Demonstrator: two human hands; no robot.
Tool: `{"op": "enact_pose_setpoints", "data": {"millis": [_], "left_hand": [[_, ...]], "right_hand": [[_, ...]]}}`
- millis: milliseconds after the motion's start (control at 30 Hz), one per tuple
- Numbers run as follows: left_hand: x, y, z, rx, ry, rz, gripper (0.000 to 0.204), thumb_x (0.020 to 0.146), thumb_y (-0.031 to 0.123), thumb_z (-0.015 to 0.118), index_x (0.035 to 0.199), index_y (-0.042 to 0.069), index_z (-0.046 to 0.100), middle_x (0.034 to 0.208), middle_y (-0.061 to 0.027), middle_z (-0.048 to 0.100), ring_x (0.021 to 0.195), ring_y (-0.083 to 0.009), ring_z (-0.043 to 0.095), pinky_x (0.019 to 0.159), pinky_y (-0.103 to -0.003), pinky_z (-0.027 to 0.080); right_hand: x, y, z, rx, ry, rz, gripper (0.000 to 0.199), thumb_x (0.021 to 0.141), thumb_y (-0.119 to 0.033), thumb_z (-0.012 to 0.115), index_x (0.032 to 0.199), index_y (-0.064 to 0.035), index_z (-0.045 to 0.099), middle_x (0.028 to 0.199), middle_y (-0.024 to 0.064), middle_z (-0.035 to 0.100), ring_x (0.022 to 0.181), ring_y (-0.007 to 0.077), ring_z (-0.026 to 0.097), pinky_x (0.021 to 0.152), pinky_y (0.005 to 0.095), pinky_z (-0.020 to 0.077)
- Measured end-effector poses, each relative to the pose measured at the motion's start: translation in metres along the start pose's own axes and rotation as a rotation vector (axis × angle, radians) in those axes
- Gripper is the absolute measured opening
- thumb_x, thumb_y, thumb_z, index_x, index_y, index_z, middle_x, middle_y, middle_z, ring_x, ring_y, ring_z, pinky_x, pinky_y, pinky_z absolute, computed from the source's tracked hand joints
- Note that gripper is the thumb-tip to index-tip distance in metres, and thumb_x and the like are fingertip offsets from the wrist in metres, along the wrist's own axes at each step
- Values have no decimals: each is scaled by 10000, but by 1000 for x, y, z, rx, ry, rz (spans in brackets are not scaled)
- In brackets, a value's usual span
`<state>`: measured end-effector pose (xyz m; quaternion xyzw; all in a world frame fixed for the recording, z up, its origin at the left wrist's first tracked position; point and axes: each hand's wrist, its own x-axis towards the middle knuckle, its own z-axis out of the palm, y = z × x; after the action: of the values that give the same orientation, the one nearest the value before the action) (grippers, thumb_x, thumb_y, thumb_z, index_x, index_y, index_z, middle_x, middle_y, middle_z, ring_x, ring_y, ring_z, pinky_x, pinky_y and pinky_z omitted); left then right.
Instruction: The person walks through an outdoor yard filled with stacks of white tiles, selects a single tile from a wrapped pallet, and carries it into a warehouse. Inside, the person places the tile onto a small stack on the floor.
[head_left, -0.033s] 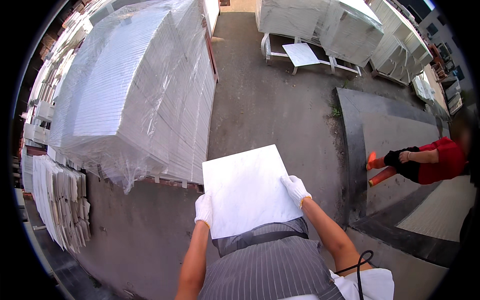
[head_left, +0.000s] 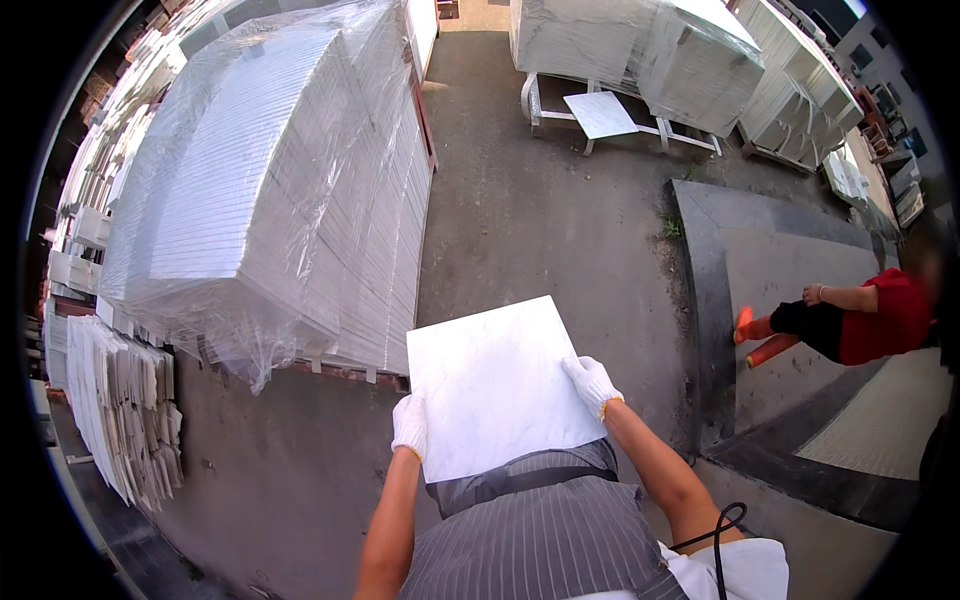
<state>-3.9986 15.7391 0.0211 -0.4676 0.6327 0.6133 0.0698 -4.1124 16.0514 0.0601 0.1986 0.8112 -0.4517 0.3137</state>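
A square white marble tile (head_left: 500,390) with faint grey veining is held in front of my waist. My left hand (head_left: 409,424), in a white knit glove, grips its left edge near the lower corner. On the opposite edge my right hand (head_left: 592,386), gloved the same way, is closed with the thumb over the top face. The fingers under the tile are hidden on both sides. The tile's near edge lies against or just above my striped grey apron (head_left: 540,535).
Left stands a big plastic-wrapped stack of tiles (head_left: 300,190), with loose upright slabs (head_left: 125,410) nearer. Ahead right, another tile (head_left: 600,115) rests on a metal frame (head_left: 690,136) beside wrapped stacks (head_left: 700,70). A person in red (head_left: 885,315) walks at right, past a dark-edged slab floor (head_left: 710,330).
The person at right has shifted legs and arm mid-stride. My view has tilted very slightly; both hands keep the same hold on the tile.
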Motion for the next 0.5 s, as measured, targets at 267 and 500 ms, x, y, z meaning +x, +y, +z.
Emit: {"op": "enact_pose_setpoints", "data": {"millis": [267, 500], "left_hand": [[3, -2, -5, 33, -34, -35, 360, 857, 292, 530, 840, -58, 608, 739, -29, 557, 674, -106, 444, 617, -294, 389], [0, 0, -8, 67, -35, 8, 356, 864, 291, 523, 829, -54, 607, 732, -24, 551, 665, -105, 432, 610, -299, 388]], "right_hand": [[-8, -9, -1, 3, -38, 4, 557, 828, -399, 543, 1116, 78, 544, 1035, 168, 612, 941, 221, 571, 834, 319, 434], [-16, -19, -1, -53, -37, -16, 579, 809, -424, 504, 1101, 73, 551, 1057, 222, 601, 998, 282, 571, 867, 335, 417]]}}
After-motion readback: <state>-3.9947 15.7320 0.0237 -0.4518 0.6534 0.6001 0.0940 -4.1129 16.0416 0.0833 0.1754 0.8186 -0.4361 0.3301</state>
